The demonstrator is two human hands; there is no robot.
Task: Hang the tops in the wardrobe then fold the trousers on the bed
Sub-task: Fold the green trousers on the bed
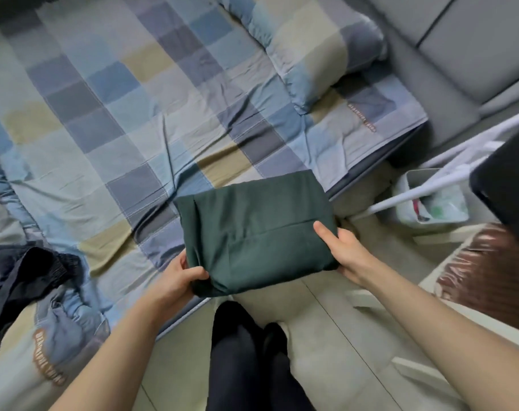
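Note:
Folded dark green trousers (252, 229) form a neat rectangular bundle held over the near edge of the bed (127, 120), partly above the floor. My left hand (181, 277) grips the bundle's near left corner, thumb on top. My right hand (341, 247) holds its right edge, thumb on top and fingers hidden underneath. A crumpled dark navy garment (21, 280) lies on the bed at the far left.
A checked blue, grey and beige sheet covers the bed, with a matching pillow (308, 51) at its head. A grey padded headboard (466, 48) stands at the right. A white rack (448, 170), a lined bin (430, 200) and a brown plastic-wrapped bundle (489, 262) crowd the floor right.

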